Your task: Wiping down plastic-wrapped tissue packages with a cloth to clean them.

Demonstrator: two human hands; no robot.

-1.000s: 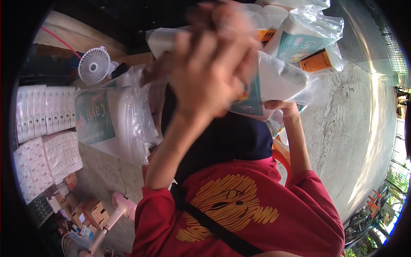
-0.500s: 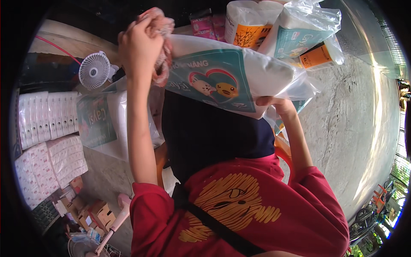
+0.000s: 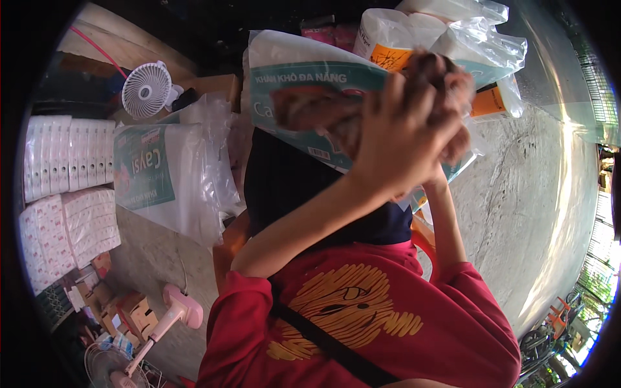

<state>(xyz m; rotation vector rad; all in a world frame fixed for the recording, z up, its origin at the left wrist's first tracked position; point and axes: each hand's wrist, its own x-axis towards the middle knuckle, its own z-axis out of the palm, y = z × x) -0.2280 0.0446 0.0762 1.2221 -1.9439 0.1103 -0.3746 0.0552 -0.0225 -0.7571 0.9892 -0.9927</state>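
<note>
A plastic-wrapped pack of white tissues [image 3: 291,57] with a teal printed label lies slanted across my lap. My left hand [image 3: 401,132] is pressed over its right part, fingers closed on a crumpled reddish-brown cloth [image 3: 460,87]. A blurred length of the cloth trails left across the label. My right hand [image 3: 435,178] is at the pack's right end, mostly hidden behind my left hand; only its wrist side shows, along the pack's near edge where it grips.
More wrapped packs [image 3: 479,45] and rolls with orange labels [image 3: 391,39] stand beyond the pack. To the left are another teal-labelled pack [image 3: 155,168], a small white fan [image 3: 147,90], stacked white packages [image 3: 71,155], a pink standing fan [image 3: 181,307] and cardboard boxes [image 3: 137,312].
My left hand has swept the cloth from the pack's left end to its right end, crossing in front of my right hand. The pack has shifted slightly.
</note>
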